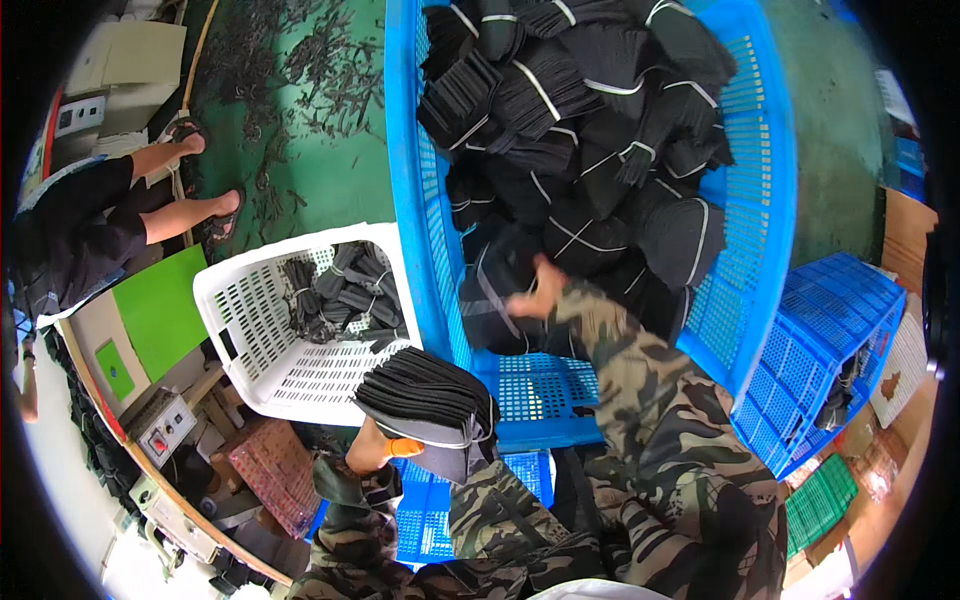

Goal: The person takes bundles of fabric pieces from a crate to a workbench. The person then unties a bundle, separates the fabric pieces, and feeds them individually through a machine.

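- Stack of black cloth pieces [425,400], its layered edges turned up, sits clamped in your left hand [372,450], close to your body; its long axis runs left to right, dipping toward the right. An orange cover [403,447] shows on one digit.
- Camouflage sleeves [620,350] clothe both your arms, the right one stretched farther forward, into the large blue crate [750,150].
- Dark bundle [490,290] with a pale band lies inside that crate, toward its near end, immediately left of your right hand [543,292]. Your right hand is clearly the nearer one; your left is outside the crate, lower and to the left. The bundle's long axis seems to point away from you, though its edges merge with the black around it. Your right fingers look spread at its side; whether they grip it or merely touch it, blur makes it impossible to tell.
- White basket [310,375] stands left of the crate, with smaller black bundles [355,290] toward its far side.
- Banded black bundles [685,240] crowd the crate beyond your right hand.
- Blue crates [820,330] stand at right, above a green crate [822,505].
- Co-worker [70,230] in dark clothes and sandals occupies the far left, beside green floor [345,170] strewn with black scraps [330,60].
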Available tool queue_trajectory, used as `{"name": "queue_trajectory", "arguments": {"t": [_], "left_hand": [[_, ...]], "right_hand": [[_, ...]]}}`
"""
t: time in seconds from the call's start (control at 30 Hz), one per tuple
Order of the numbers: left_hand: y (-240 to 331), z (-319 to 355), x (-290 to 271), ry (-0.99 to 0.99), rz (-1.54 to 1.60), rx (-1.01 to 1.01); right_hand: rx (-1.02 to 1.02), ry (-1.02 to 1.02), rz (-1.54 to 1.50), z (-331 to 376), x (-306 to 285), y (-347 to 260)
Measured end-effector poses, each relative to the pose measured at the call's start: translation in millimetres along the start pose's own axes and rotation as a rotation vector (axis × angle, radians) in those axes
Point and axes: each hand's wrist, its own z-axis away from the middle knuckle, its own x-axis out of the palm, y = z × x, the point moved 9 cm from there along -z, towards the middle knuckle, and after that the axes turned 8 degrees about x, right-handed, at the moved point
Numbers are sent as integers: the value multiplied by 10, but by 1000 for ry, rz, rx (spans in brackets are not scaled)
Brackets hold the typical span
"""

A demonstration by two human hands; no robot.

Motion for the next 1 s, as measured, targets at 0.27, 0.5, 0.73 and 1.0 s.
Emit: {"name": "queue_trajectory", "arguments": {"t": [0.27, 0.5, 0.73, 1.0], "left_hand": [[861, 92, 731, -374, -69, 111], [1182, 1219, 1528, -498, -496, 40], [1086, 1196, 803, 123, -150, -67], [1003, 763, 1337, -94, -212, -168]], "right_hand": [[-206, -465, -253, 1593, 403, -183], [-231, -531, -436, 2904, 834, -208], [-525, -491, -429, 3485, 624, -742], [-674, -298, -373, 3359, -4, -1002]]}}
